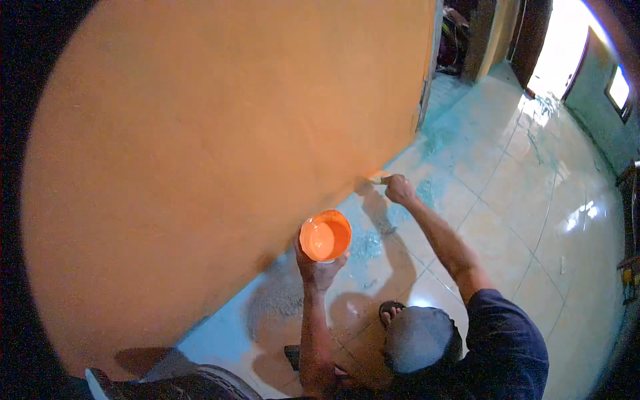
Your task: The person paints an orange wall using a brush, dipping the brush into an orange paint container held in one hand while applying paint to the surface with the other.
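Observation:
My left hand (318,270) is wrapped around a tub of orange paint (326,236). Its mouth faces up toward me, showing a pool of paint inside and smears on the rim. With my arm stretched forward, my right hand (400,189) grips a paintbrush (378,180). The bristles touch or nearly touch the foot of the orange wall (220,135), where it meets the floor; the exact contact is too small to tell. The tub is held close to the lower wall, nearer to me than the brush.
Pale floor tiles (505,220) bear bluish-green stains and dusty patches. My bent knee (420,340) and sandalled foot (391,311) are below. At the wall's far end is a doorway (452,45); farther right stands a bright open door (560,50) beside a green wall (597,95).

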`<state>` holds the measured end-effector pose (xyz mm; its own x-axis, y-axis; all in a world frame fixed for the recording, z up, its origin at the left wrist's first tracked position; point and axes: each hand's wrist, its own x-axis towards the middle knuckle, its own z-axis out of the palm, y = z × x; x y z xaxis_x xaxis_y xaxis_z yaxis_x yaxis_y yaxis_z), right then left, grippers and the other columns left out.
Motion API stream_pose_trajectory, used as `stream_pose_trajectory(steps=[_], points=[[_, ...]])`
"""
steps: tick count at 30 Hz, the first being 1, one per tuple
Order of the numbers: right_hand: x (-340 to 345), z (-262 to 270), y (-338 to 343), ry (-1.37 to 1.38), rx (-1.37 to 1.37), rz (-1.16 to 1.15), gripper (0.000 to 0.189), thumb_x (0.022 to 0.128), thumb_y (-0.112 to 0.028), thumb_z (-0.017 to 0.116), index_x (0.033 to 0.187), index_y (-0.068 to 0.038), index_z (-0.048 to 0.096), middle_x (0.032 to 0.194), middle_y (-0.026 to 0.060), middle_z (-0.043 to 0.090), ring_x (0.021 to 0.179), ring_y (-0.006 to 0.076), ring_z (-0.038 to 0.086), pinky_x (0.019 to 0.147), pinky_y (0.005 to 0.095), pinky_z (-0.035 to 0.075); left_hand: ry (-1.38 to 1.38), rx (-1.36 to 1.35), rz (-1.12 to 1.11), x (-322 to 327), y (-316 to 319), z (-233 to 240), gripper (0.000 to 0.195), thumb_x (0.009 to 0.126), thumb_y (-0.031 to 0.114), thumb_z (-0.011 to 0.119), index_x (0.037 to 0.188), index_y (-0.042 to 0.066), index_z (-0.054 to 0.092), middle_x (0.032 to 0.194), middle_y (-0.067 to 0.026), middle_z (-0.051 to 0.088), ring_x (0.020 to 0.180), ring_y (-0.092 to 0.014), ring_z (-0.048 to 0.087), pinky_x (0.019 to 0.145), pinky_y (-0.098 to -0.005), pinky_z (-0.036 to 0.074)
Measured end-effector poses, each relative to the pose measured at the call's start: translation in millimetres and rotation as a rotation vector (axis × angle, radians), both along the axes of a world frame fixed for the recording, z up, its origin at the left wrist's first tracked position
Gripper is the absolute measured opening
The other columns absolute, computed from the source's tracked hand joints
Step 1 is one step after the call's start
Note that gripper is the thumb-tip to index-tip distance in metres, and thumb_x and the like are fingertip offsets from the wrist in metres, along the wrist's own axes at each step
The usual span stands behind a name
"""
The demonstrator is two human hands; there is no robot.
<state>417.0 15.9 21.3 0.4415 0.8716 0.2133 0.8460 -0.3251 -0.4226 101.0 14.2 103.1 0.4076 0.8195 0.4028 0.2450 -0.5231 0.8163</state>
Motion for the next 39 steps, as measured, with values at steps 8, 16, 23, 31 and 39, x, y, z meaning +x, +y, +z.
stream_pose_trajectory(steps=[8,16,23,31,39], points=[[36.3,228.5,40.3,-0.341,-0.146,0.153,0.023,0.077,-0.021,0.054,0.094,-0.009,0.067,0.072,0.0186,0.063,0.063,0.0284,0.062,0.063,0.0407,0.047,-0.177,-0.119,-0.101,19.1,-0.9,-13.7,0.092,0.049,0.014,0.083,0.124,0.003,0.031,0.118,-0.0134,0.045,0.109,-0.026,0.046,0.093,-0.0388,0.039],[-28.4,217.7,-20.9,-0.146,0.785,-0.032,0.040,0.079,-0.008,0.053,0.119,-0.010,0.053,0.083,0.0187,0.057,0.070,0.0257,0.057,0.062,0.0356,0.044,-0.211,-0.163,-0.178,19.2,-5.7,1.3,0.090,0.053,0.012,0.082,0.125,0.004,0.029,0.120,-0.0130,0.044,0.111,-0.025,0.045,0.093,-0.0394,0.040],[-107.6,34.9,-29.5,0.230,0.014,-0.064,0.035,0.074,-0.010,0.049,0.108,-0.007,0.059,0.086,0.0275,0.058,0.081,0.0383,0.059,0.075,0.0450,0.047,-0.350,-0.109,-0.118,-16.5,11.4,-31.3,0.086,0.052,0.011,0.082,0.122,0.004,0.033,0.116,-0.0119,0.046,0.110,-0.025,0.046,0.093,-0.0385,0.040],[-136.7,-55.4,5.2,0.181,-0.159,0.034,0.027,0.067,-0.015,0.057,0.092,-0.007,0.064,0.091,0.0206,0.061,0.089,0.0351,0.059,0.077,0.0432,0.048,-0.176,-0.114,0.174,-67.8,43.2,-55.3,0.085,0.052,0.011,0.081,0.122,0.003,0.033,0.117,-0.0126,0.045,0.110,-0.025,0.045,0.094,-0.0389,0.038],[-124.7,7.2,58.0,0.010,-0.249,-0.005,0.035,0.075,-0.034,0.056,0.083,0.000,0.061,0.085,0.0215,0.062,0.085,0.0359,0.061,0.070,0.0428,0.050,-0.143,-0.124,0.170,-92.1,59.6,-90.5,0.085,0.051,0.011,0.081,0.121,0.003,0.033,0.117,-0.0133,0.044,0.109,-0.026,0.045,0.094,-0.0393,0.036]])
